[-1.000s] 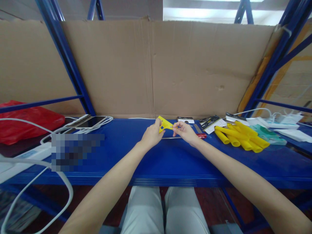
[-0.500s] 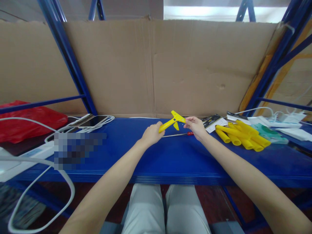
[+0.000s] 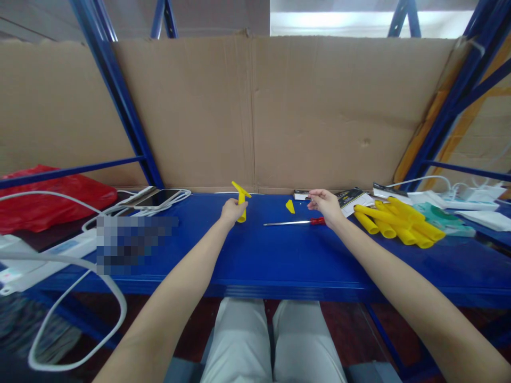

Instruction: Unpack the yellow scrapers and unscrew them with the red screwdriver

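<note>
At two o'clock from the left grip [image 3: 230, 211], pinches the yellow T-shaped tool [image 3: 241, 197]; cannot tell if pinching anything with the right grip [image 3: 328, 207].

A blue table [image 3: 239, 260] carries a red-handled screwdriver [image 3: 303, 222], a yellow piece [image 3: 290, 206] and heaped yellow tubes [image 3: 399, 221].

I see L arm [image 3: 171, 298] stretched fwd, L hand [image 3: 230, 211] curled in a grip. R arm [image 3: 399, 287] also out fwd, R hand [image 3: 328, 206] well apart fr. the L, turned inwd, fingers [image 3: 316, 193] bent.
</note>
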`<state>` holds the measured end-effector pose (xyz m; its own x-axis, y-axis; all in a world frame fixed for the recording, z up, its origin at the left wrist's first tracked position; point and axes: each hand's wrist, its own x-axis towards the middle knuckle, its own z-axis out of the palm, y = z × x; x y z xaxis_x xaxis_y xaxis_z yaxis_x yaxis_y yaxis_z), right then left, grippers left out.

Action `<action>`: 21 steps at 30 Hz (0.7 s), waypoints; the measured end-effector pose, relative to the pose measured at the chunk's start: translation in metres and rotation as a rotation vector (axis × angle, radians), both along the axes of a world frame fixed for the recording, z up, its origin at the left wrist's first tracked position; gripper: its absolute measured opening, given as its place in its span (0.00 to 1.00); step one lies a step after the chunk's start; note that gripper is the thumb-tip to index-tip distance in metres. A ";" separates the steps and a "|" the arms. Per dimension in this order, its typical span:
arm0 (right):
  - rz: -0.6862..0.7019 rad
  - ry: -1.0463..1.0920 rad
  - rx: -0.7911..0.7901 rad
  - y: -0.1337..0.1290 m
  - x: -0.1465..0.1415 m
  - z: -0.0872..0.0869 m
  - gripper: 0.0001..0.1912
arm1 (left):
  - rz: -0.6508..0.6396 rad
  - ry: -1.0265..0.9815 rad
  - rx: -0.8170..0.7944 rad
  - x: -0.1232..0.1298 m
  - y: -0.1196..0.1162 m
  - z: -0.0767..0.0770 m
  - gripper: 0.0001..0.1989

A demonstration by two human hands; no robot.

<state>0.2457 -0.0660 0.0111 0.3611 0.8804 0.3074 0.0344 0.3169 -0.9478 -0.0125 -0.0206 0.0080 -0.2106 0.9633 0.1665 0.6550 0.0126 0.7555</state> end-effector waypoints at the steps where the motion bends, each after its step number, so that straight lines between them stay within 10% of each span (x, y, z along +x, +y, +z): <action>1: -0.002 0.003 -0.007 -0.001 -0.001 0.001 0.05 | 0.017 0.134 -0.018 -0.005 0.003 -0.002 0.14; 11: 0.014 -0.209 -0.093 0.002 -0.001 -0.001 0.04 | -0.160 0.656 0.008 0.005 -0.012 -0.003 0.24; 21: 0.116 -1.313 -0.125 -0.002 0.026 0.001 0.11 | -0.633 0.827 -0.097 0.039 -0.017 -0.001 0.26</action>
